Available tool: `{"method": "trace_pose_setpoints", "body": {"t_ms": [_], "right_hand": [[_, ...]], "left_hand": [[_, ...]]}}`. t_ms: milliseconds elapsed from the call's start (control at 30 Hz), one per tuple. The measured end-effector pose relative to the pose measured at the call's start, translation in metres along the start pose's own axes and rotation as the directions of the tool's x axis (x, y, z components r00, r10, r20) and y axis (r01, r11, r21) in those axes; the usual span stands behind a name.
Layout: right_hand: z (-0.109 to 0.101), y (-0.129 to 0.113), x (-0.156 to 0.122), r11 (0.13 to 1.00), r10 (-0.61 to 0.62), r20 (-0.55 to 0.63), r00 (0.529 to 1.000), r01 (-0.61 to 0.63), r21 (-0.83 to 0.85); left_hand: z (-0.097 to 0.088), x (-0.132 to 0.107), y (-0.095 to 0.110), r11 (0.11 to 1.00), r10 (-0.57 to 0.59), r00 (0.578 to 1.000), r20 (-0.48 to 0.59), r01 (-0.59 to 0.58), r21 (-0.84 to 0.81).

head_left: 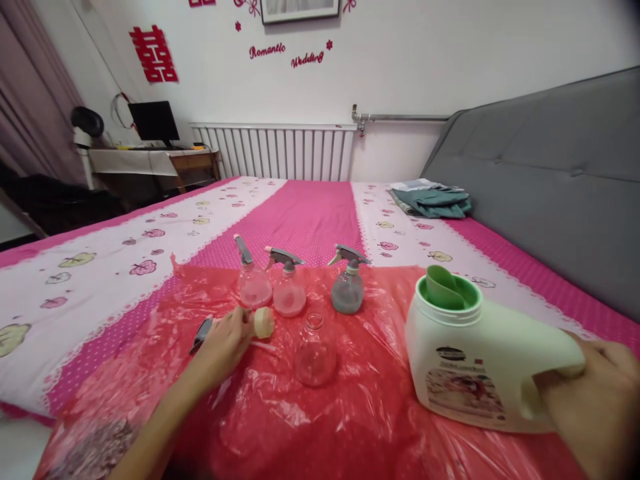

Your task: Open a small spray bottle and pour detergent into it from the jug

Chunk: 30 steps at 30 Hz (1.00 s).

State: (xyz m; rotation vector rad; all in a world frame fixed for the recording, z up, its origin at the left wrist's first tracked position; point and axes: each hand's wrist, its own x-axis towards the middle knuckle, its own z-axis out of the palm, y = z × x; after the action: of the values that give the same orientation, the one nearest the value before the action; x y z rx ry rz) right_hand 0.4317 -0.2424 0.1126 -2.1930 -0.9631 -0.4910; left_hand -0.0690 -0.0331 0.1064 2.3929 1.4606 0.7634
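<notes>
White jug (470, 363) in right hand's (597, 393) grip (tilted), left hand (225, 343) clasping spray head (250, 325).

even, soft indoor light; glare on red plastic sheet (320, 407); wide-angle bending at edges; slight blur throughout.

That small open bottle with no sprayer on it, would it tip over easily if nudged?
Probably. The open bottle looks clear, empty and so light, and it stands on crinkled plastic sheet over a soft bed. Its round belly would likely let it roll once down. The left hand, holding the sprayer top, is close by.
</notes>
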Motion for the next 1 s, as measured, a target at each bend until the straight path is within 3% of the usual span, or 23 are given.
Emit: {"method": "trace_pose_setpoints", "body": {"t_ms": [100,200,367,467,567,800,900,1000], "right_hand": [[-0.005,-0.009,-0.006,0.996,0.077,-0.037,0.996,-0.078,-0.045],[-0.015,-0.025,-0.006,0.982,0.158,-0.020,0.987,-0.159,-0.099],[-0.028,-0.042,-0.001,0.927,0.311,0.069,0.948,-0.287,-0.244],[-0.031,-0.044,0.000,0.900,0.355,0.105,0.929,-0.310,-0.305],[-0.030,-0.043,0.002,0.885,0.374,0.116,0.920,-0.316,-0.341],[-0.028,-0.018,0.020,0.901,0.394,0.288,0.873,-0.304,-0.311],[-0.028,-0.006,0.024,0.911,0.404,0.376,0.834,-0.331,-0.244],[-0.028,-0.004,0.022,0.909,0.416,0.376,0.828,-0.366,-0.201]], "left_hand": [[-0.007,-0.006,0.016,1.000,-0.023,0.996,-0.084,0.021,-0.020],[-0.006,-0.013,0.045,0.998,-0.003,0.992,-0.126,-0.005,-0.065],[0.028,-0.022,0.086,0.943,0.173,0.983,-0.062,-0.183,-0.278],[0.054,-0.025,0.088,0.929,0.215,0.976,-0.027,-0.213,-0.303],[0.068,-0.025,0.081,0.929,0.247,0.969,-0.001,-0.237,-0.285],[0.063,-0.021,0.077,0.944,0.258,0.963,0.084,-0.232,-0.235],[0.061,-0.024,0.079,0.952,0.243,0.970,0.011,-0.237,-0.196],[0.061,-0.026,0.083,0.952,0.256,0.964,-0.078,-0.265,-0.153]]}}
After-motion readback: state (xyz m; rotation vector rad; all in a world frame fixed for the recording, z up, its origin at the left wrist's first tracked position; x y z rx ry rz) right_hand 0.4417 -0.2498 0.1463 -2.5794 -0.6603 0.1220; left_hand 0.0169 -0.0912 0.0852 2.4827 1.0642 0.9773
